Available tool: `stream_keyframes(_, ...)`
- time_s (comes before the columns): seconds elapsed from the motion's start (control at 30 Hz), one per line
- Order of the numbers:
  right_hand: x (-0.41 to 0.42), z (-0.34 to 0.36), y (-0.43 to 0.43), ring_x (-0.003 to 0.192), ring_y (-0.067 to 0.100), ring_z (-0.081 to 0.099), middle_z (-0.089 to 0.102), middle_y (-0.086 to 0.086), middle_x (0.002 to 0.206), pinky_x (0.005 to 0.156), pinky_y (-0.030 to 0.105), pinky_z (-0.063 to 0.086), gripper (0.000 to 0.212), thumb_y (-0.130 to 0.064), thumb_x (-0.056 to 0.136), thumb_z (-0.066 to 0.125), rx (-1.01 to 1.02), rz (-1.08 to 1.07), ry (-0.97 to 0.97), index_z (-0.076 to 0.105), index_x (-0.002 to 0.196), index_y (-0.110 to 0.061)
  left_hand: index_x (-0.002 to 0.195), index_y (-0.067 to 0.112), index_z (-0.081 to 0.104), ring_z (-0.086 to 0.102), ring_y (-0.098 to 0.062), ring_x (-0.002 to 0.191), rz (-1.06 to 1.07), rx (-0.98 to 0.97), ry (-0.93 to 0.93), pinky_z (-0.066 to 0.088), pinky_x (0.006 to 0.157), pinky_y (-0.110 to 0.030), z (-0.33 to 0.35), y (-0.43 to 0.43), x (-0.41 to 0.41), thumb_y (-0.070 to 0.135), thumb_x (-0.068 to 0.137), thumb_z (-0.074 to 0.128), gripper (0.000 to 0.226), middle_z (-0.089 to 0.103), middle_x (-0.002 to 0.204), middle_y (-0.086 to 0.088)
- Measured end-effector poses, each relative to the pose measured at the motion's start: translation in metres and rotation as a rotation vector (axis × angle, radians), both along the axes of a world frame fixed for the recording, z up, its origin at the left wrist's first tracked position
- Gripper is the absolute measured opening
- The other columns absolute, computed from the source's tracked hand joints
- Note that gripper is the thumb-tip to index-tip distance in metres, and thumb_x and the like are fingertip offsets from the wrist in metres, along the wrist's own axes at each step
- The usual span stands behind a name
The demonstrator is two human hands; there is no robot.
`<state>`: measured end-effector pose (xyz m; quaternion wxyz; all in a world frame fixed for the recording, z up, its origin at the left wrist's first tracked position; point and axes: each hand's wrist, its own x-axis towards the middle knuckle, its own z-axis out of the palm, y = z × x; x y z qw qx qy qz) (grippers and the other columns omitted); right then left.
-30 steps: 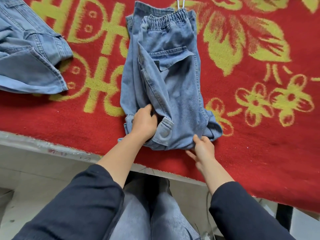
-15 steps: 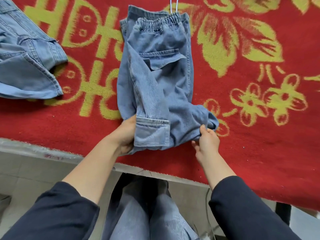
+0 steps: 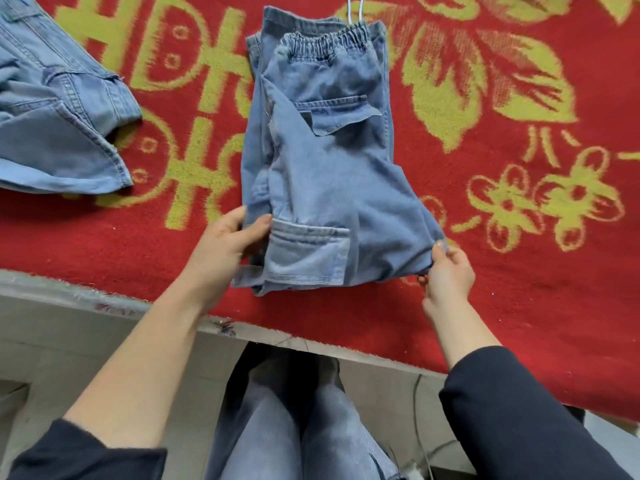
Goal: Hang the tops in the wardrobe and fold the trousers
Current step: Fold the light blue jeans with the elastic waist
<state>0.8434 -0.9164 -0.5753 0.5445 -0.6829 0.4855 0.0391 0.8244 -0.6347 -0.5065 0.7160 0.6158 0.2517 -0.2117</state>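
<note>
Changes, read left to right:
1. Left hand [image 3: 225,244]: a second ago I saw it pressed on top of the leg ends. Half a second ago it was under the near left corner. It is now at the fold's left edge, at about 8 o'clock on the bundle.
2. Trousers [image 3: 329,174]: the cargo pocket [image 3: 308,254] was tucked under that hand a second ago. It now lies flat and face up at the near edge. The bulge at 4 o'clock has been drawn out into a cleaner corner.
3. Right hand [image 3: 446,268]: it stays at that same 4 o'clock corner.

Hands:
4. Left hand: fingers curled round the left edge of the folded denim, gripping it beside the cargo pocket. I cannot see how far they reach under.
5. Right hand: thumb and fingertips drawn together, pinching the near right corner of the trousers. The other fingers are loosely bent below it.

Location:
6. The trousers are folded into a tall rectangle at roughly 12 o'clock from my view's centre. The elastic waistband is at the far end, with a white drawstring [image 3: 356,8] trailing beyond it. They lie on the red blanket [image 3: 519,271] with yellow flowers.
7. A second denim garment [image 3: 59,126] lies at 10 o'clock, well apart from the fold.
</note>
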Motion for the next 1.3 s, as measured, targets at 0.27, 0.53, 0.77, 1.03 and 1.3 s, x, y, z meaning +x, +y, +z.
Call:
stream_keyframes(0.27, -0.033, 0.000, 0.005, 0.062, 0.016, 0.047, 0.055, 0.004, 0.073, 0.050, 0.026, 0.036, 0.020, -0.025, 0.096, 0.054, 0.089, 0.178, 0.047, 0.056, 0.078, -0.018, 0.134, 0.035, 0.045, 0.057, -0.030, 0.115, 0.178, 0.278, 0.147, 0.041, 0.099, -0.061, -0.026, 0.002, -0.038, 0.084, 0.069, 0.046, 0.081, 0.060, 0.128, -0.004)
stream_keyframes(0.53, -0.026, 0.009, 0.004, 0.075, 0.016, 0.066, 0.074, 0.001, 0.090, 0.059, 0.026, 0.041, 0.026, -0.018, 0.074, 0.077, 0.408, 0.417, 0.185, 0.071, 0.099, -0.015, 0.128, 0.024, 0.034, 0.067, -0.002, 0.080, 0.127, 0.308, 0.093, 0.051, 0.068, -0.016, -0.040, -0.005, -0.069, 0.013, 0.090, 0.062, 0.049, 0.064, 0.107, 0.000)
stream_keyframes(0.77, -0.063, 0.008, 0.010, 0.115, 0.032, 0.044, 0.047, 0.015, 0.124, 0.093, 0.040, 0.039, 0.053, -0.019, 0.074, 0.071, -0.548, 0.886, 0.178, 0.051, 0.121, -0.004, 0.146, 0.019, 0.021, 0.035, -0.031, 0.125, -0.175, 0.975, -0.087, 0.025, 0.106, -0.042, -0.049, -0.008, -0.099, 0.030, 0.076, 0.061, 0.081, 0.036, 0.134, -0.015)
stream_keyframes(1.03, -0.068, -0.016, 0.040, 0.143, 0.032, 0.028, 0.028, 0.020, 0.154, 0.112, 0.052, 0.027, 0.091, -0.016, 0.065, 0.064, -0.986, 1.755, -0.083, 0.027, 0.148, -0.008, 0.152, 0.008, 0.009, 0.005, -0.044, 0.143, -1.208, 1.406, -0.480, 0.009, 0.116, -0.053, -0.072, -0.036, -0.066, 0.033, 0.063, 0.071, 0.111, 0.007, 0.154, -0.031)
stream_keyframes(1.3, -0.022, 0.009, 0.045, 0.142, 0.030, 0.030, 0.028, 0.019, 0.155, 0.114, 0.038, 0.025, 0.059, -0.009, 0.093, 0.035, -0.806, 1.998, 0.080, 0.023, 0.151, -0.007, 0.148, 0.006, -0.015, -0.012, -0.052, 0.139, -1.316, 1.425, -0.170, 0.002, 0.113, -0.061, -0.062, -0.064, -0.048, 0.025, 0.086, 0.058, 0.098, -0.016, 0.149, -0.036)
